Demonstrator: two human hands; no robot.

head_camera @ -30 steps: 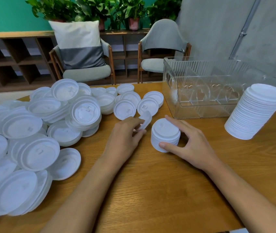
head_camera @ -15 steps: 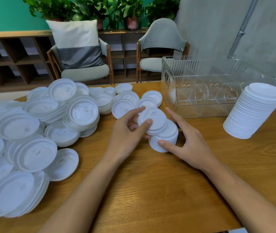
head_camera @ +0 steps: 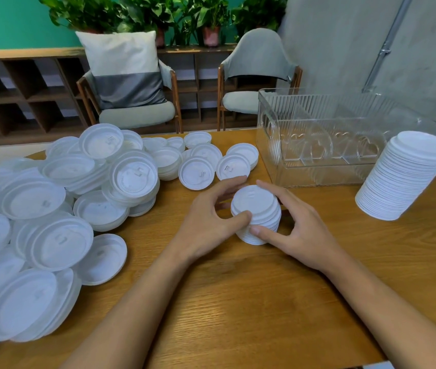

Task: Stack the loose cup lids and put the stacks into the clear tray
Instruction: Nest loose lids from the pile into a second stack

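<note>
The left hand (head_camera: 206,222) and right hand (head_camera: 299,230) cupped a short stack of lids (head_camera: 258,211) from either side, thumbs pressed to its near face and fingers curled round the far rim. The white stack stood slightly askew on the wooden table (head_camera: 238,302), near the clear tray (head_camera: 318,177). A heap of loose lids (head_camera: 52,209) sprawled left; a tall stack (head_camera: 403,177) stood right of the tray.

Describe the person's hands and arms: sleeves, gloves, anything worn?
Left hand and right hand are bare, with no gloves, rings, watch or wristband showing. Left forearm and right forearm are uncovered down to the frame edge, so no sleeve is in view.
</note>
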